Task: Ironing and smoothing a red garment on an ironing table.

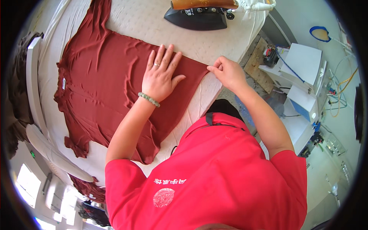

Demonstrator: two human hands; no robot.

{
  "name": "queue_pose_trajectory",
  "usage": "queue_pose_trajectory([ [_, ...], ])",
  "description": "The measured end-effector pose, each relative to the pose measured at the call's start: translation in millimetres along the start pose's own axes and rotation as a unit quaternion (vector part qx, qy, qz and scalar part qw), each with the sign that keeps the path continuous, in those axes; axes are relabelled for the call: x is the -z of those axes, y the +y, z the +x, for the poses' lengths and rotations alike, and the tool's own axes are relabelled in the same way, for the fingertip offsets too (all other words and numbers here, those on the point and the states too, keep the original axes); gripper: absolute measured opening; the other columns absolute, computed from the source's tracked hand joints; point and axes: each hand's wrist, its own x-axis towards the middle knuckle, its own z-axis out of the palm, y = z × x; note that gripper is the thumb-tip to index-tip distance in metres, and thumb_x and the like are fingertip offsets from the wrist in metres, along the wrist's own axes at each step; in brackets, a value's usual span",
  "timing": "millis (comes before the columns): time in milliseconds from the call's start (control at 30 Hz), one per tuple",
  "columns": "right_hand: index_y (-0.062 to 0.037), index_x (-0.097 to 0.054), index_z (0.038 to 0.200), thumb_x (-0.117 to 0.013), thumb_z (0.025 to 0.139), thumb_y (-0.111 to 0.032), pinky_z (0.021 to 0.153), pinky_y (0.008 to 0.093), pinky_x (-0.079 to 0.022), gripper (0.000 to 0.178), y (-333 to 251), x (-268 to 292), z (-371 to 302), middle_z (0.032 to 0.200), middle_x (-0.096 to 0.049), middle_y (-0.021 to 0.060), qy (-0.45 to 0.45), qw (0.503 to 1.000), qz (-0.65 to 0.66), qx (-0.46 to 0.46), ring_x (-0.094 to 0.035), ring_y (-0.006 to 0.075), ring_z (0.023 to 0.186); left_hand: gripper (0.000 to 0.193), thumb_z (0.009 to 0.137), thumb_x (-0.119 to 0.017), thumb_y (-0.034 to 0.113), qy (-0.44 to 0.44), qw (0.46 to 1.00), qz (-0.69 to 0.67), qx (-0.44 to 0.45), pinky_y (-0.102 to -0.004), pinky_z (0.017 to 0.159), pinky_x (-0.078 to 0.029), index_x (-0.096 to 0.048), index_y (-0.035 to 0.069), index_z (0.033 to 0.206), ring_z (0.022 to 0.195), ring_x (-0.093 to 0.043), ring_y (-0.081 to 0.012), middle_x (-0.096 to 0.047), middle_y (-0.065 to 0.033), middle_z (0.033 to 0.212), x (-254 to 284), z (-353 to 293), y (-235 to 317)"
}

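Observation:
A dark red long-sleeved top lies spread on a padded, cream-covered ironing table, its neckline to the left and its hem to the right. My left hand rests flat on the fabric near the hem, fingers spread. Between the thumb and fingertips of my right hand, the far corner of the hem is pinched at the table's right edge. Wrinkles run across the body and sleeves of the top. Beyond my hands, an iron with a wooden handle and dark soleplate sits on the table.
A narrow padded sleeve board juts along the left side, with dark garments behind it. More dark red fabric hangs at lower left. White machine housings with cables stand on the right, beyond the table edge.

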Motion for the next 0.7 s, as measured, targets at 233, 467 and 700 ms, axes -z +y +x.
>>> queue_pose_trajectory([
  [233,-0.0108,-0.064,0.114,-0.070,0.092,-0.025,0.073,0.0406,-0.055,0.027,-63,64,55,0.086,-0.071,0.0114,0.276,0.874,-0.113,0.384,-0.070,0.0290,0.082,0.078,0.092,-0.061,0.050,-0.016,0.999,-0.029,0.010,-0.0486,0.124,-0.017,-0.042,0.004,0.151,0.152,-0.026,-0.0303,-0.033,-0.0135,0.162,-31,-8,55],
  [467,-0.0045,-0.065,0.113,-0.072,0.089,-0.035,0.086,0.0450,-0.054,0.039,-114,95,110,0.098,-0.070,0.0202,0.284,0.828,-0.306,0.374,-0.069,0.0366,0.095,0.064,0.091,-0.065,0.037,0.022,0.995,-0.096,-0.010,-0.0493,0.121,-0.025,-0.051,0.002,0.142,0.144,-0.038,-0.0323,-0.045,-0.0160,0.153,-18,-7,60],
  [700,-0.0100,-0.064,0.124,-0.075,0.088,-0.032,0.075,0.0374,-0.055,0.043,-94,105,151,0.089,-0.071,0.0144,0.063,0.906,-0.349,0.232,-0.070,0.0293,0.085,0.042,0.087,-0.058,0.002,0.182,0.977,0.014,0.108,-0.0402,0.077,-0.058,-0.062,0.013,0.128,0.095,-0.069,-0.0293,-0.063,-0.0042,0.133,50,7,-102],
])
